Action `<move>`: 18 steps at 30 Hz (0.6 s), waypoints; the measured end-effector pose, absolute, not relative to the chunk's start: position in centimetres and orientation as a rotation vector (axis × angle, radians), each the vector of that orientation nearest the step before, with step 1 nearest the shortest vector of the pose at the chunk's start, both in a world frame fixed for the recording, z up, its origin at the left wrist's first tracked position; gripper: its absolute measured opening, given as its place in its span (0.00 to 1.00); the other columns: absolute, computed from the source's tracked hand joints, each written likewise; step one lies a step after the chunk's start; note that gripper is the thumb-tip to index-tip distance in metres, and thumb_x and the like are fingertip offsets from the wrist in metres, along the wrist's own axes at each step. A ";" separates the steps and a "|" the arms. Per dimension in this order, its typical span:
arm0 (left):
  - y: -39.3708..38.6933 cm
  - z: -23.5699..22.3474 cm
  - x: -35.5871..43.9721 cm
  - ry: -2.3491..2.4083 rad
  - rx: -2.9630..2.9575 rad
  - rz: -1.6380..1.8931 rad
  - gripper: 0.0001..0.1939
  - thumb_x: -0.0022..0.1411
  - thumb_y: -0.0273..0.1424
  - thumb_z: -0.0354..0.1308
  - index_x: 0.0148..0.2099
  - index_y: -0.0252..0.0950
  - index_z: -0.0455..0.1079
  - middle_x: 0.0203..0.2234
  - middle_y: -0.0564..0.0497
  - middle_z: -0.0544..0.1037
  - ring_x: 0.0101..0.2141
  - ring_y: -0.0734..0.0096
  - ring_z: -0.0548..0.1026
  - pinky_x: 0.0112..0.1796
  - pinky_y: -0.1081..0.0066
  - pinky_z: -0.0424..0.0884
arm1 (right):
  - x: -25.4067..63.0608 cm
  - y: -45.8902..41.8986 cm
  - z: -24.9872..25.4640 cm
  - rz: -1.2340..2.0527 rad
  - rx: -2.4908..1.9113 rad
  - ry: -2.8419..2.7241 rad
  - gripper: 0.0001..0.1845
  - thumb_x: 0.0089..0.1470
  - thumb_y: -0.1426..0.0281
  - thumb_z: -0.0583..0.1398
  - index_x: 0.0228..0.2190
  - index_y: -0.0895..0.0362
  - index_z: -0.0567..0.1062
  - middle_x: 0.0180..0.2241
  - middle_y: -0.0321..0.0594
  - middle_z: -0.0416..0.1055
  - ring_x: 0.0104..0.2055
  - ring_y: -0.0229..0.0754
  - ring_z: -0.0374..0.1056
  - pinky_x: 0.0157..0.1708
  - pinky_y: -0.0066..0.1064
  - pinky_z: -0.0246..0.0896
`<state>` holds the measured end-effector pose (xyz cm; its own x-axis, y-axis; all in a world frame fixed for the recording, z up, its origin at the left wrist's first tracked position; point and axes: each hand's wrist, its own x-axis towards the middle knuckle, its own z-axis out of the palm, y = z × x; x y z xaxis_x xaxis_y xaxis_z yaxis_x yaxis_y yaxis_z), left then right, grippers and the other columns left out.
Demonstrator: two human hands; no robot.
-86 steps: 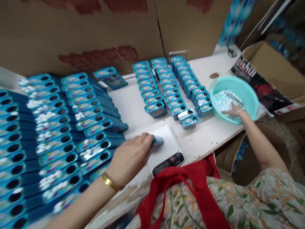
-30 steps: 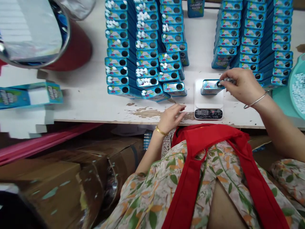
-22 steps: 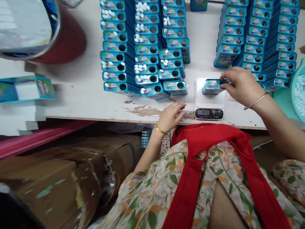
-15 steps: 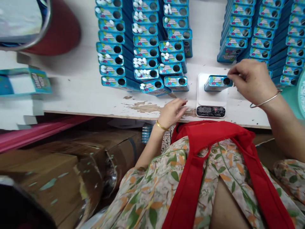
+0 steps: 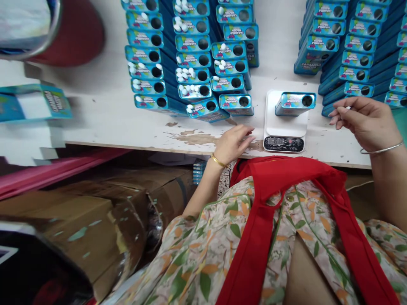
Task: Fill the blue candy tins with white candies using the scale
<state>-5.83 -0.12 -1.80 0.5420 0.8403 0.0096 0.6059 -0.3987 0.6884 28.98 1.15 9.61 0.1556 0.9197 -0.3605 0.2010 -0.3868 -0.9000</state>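
On the white digital scale (image 5: pixel 284 123) stands a blue candy tin (image 5: pixel 294 103), upright, with a round dark hole in its top. To the right of the scale, apart from the tin, my right hand (image 5: pixel 370 120) is closed with a small white candy (image 5: pixel 348 108) between thumb and fingers. My left hand (image 5: pixel 233 144) rests at the table's front edge, left of the scale, fingers apart and holding nothing. The scale's display is too blurred to read. Behind my left hand stand more blue tins (image 5: pixel 237 103), several with white candies lying on their tops.
Further rows of blue tins (image 5: pixel 356 61) stand at the right, beside the edge of a green tub (image 5: pixel 400 118). A red bucket (image 5: pixel 82 34) and a blue carton (image 5: pixel 55 101) are at the left. Cardboard boxes (image 5: pixel 76 212) sit below the table.
My right hand has moved right, away from the tin on the scale, and now shows a white candy in its fingers. The view has shifted slightly; my left hand stays at the table edge.
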 end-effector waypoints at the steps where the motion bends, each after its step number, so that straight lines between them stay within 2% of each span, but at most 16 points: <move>1: -0.1 -1.7 -5.8 1.162 2.145 0.476 0.18 0.74 0.42 0.50 0.53 0.34 0.72 0.41 0.44 0.80 0.43 0.63 0.78 0.46 0.64 0.74 | 28.7 1.1 9.8 1.261 -1.695 -1.128 0.11 0.45 0.64 0.72 0.30 0.54 0.78 0.29 0.41 0.74 0.26 0.37 0.67 0.27 0.34 0.61; 4: -0.3 -1.6 -5.7 1.163 2.157 0.482 0.18 0.74 0.41 0.50 0.53 0.34 0.72 0.40 0.44 0.80 0.42 0.63 0.78 0.46 0.64 0.74 | 27.3 1.4 10.4 1.180 -1.670 -1.273 0.09 0.49 0.63 0.69 0.30 0.54 0.77 0.26 0.38 0.73 0.23 0.36 0.65 0.24 0.33 0.56; 8: -0.4 -1.6 -5.6 1.150 2.174 0.500 0.18 0.75 0.41 0.50 0.53 0.33 0.72 0.40 0.43 0.80 0.42 0.63 0.78 0.45 0.65 0.74 | 25.4 2.8 10.9 1.019 -1.698 -1.544 0.04 0.52 0.69 0.64 0.32 0.55 0.78 0.21 0.35 0.70 0.20 0.36 0.63 0.23 0.33 0.58; 10: -0.5 -1.6 -5.6 1.150 2.178 0.504 0.18 0.75 0.41 0.50 0.53 0.33 0.72 0.39 0.43 0.80 0.41 0.63 0.78 0.44 0.65 0.74 | 24.8 3.5 11.0 0.942 -1.704 -1.702 0.05 0.53 0.72 0.62 0.33 0.55 0.79 0.24 0.36 0.72 0.23 0.38 0.67 0.27 0.34 0.63; 13: -0.6 -1.6 -5.7 1.150 2.168 0.518 0.18 0.75 0.41 0.51 0.54 0.34 0.72 0.39 0.44 0.80 0.42 0.63 0.78 0.45 0.65 0.75 | 24.3 4.2 11.0 0.850 -1.729 -1.894 0.07 0.56 0.73 0.62 0.36 0.52 0.80 0.31 0.40 0.75 0.34 0.45 0.73 0.39 0.40 0.69; 16: -0.7 -1.6 -5.9 1.151 2.153 0.533 0.17 0.74 0.40 0.51 0.53 0.33 0.72 0.39 0.44 0.80 0.42 0.64 0.78 0.45 0.65 0.75 | 24.1 4.3 11.3 0.766 -1.723 -1.984 0.09 0.58 0.72 0.61 0.38 0.50 0.81 0.36 0.43 0.76 0.44 0.50 0.74 0.50 0.46 0.68; 18: -0.7 -1.7 -5.9 1.161 2.138 0.524 0.17 0.74 0.40 0.51 0.53 0.34 0.72 0.40 0.44 0.80 0.42 0.64 0.78 0.45 0.65 0.75 | 23.9 4.2 11.7 0.730 -1.719 -1.997 0.09 0.59 0.71 0.60 0.38 0.49 0.81 0.34 0.43 0.75 0.47 0.51 0.73 0.55 0.48 0.66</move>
<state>-5.89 -0.71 -1.65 0.5300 0.8470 0.0407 0.5913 -0.4035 0.6983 23.94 4.17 11.73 -0.1596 0.9866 -0.0323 0.7750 0.1050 -0.6232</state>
